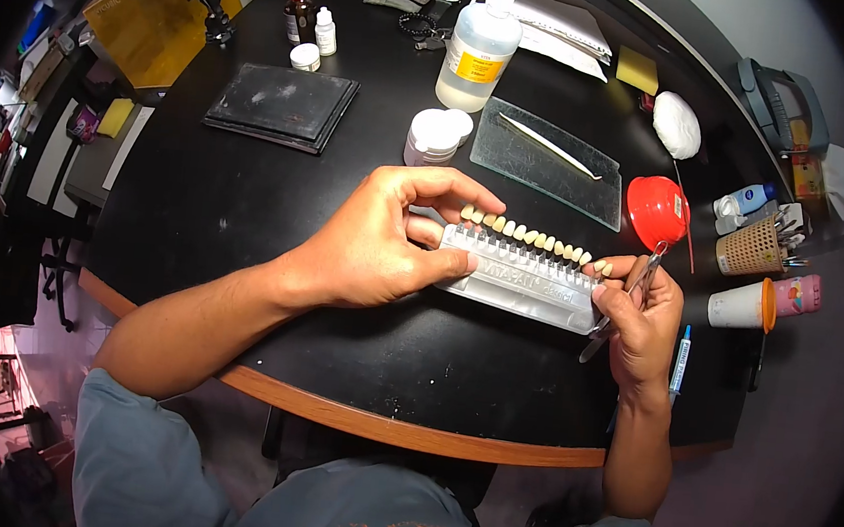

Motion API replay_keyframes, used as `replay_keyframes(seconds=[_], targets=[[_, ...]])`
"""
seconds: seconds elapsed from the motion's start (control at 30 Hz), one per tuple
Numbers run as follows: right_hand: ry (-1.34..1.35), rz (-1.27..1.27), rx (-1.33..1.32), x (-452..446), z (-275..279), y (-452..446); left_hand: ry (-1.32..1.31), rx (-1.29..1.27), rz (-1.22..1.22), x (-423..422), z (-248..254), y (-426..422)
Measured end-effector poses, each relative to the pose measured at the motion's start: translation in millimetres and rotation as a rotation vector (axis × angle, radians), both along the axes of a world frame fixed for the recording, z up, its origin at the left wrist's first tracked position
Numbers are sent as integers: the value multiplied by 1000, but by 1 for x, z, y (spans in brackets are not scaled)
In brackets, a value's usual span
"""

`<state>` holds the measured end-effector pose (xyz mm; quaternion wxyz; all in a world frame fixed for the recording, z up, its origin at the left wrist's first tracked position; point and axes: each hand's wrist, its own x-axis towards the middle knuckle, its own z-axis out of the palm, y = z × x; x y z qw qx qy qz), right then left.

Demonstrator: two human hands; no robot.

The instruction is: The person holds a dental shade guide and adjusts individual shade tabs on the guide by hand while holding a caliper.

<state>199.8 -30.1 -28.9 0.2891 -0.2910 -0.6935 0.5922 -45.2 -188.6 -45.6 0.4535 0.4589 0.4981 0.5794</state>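
Note:
A tooth shade guide [526, 282], a pale holder with a row of tooth-shaped tabs along its far edge, is held above the black desk. My left hand [394, 236] grips its left end, thumb on the front and index finger reaching over the leftmost tabs. The right end is pinched by my right hand [643, 318], which also holds metal tweezers [650, 273] pointing away from me. Beyond the guide lies a glass slab [549, 164] with a white thin tool [550, 145] on it.
Left of centre is a black flat box [280, 103]. A large bottle [479, 53] and white jars [436, 136] stand beyond my hands. A red bowl [655, 212], a basket [747, 250], a cup [738, 305] and a blue-capped syringe [681, 362] are at right.

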Motion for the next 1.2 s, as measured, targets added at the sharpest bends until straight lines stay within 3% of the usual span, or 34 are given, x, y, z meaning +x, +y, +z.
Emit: replay_keyframes(seconds=[1.2], targets=[[15,25,-8,2,0,2,20,-13,36,2,4,-1]])
